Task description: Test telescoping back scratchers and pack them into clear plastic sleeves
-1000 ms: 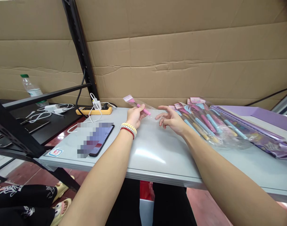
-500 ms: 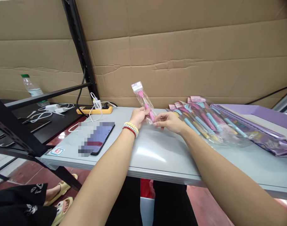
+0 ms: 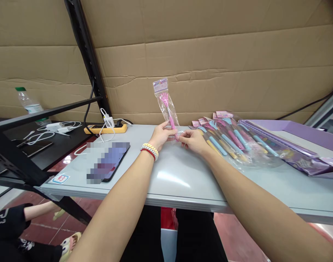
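- Possibly the bagged pink stick point(image 3: 171, 123), gripped by the left hand point(image 3: 160, 137) and pinched low by the right hand point(image 3: 195, 141), could slip if its film slides.
- A sideways elbow might disturb the bagged pile point(image 3: 238, 140).
- Room opens between phone point(image 3: 117, 158) and pile, towards the grey table point(image 3: 171, 169)'s front edge.
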{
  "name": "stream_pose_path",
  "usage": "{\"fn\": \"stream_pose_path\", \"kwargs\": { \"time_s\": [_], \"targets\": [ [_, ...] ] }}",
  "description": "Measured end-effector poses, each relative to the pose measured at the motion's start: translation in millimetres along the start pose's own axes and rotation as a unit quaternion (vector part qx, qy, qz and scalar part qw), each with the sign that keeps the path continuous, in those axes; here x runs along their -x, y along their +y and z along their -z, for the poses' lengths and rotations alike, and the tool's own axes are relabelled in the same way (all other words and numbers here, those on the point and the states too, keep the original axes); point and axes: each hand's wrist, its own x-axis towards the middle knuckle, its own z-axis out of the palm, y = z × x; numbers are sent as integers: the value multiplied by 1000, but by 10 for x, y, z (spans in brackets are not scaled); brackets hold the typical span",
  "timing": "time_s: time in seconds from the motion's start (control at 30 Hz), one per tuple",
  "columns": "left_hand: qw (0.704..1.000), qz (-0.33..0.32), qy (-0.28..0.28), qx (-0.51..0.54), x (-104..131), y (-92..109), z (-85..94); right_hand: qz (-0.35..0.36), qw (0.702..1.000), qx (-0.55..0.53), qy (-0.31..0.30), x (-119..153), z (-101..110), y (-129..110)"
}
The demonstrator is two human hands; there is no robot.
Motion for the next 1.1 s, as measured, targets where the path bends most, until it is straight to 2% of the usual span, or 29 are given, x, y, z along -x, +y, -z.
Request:
{"fn": "stream_pose_path", "kwargs": {
  "time_s": [0.13,0.2,0.3,0.4,0.5,0.6,0.7,0.83,0.97,1.1],
  "targets": [
    [999,-11,1,-33,-7,-29,-9,14,999,6,28,-21,12,38],
    [999,-10,15,-47,-17,-43,-2,-4,999,-22,31,-31,10,52],
    [997,-8,18,-69,-35,-59,17,-44,996,-78,9,-38,2,69],
    [996,-12,1,-83,-47,-64,28,-51,994,-97,-27,-32,2,74],
    [995,-13,-5,-95,-49,-66,27,-45,996,-68,-43,-21,9,70],
    [996,-5,-22,-91,-51,-77,26,-41,998,-41,-34,-15,18,67],
    [995,47,-37,-75,-52,-90,29,-37,999,-10,-14,-18,28,68],
    [992,98,-22,-83,-33,-86,32,-23,999,43,-3,-35,40,83],
    [988,104,-12,-111,-4,-84,12,-21,998,55,10,-47,39,104],
    [987,79,16,-142,1,-89,-14,-61,998,26,-17,-49,16,97]
  ]
}}
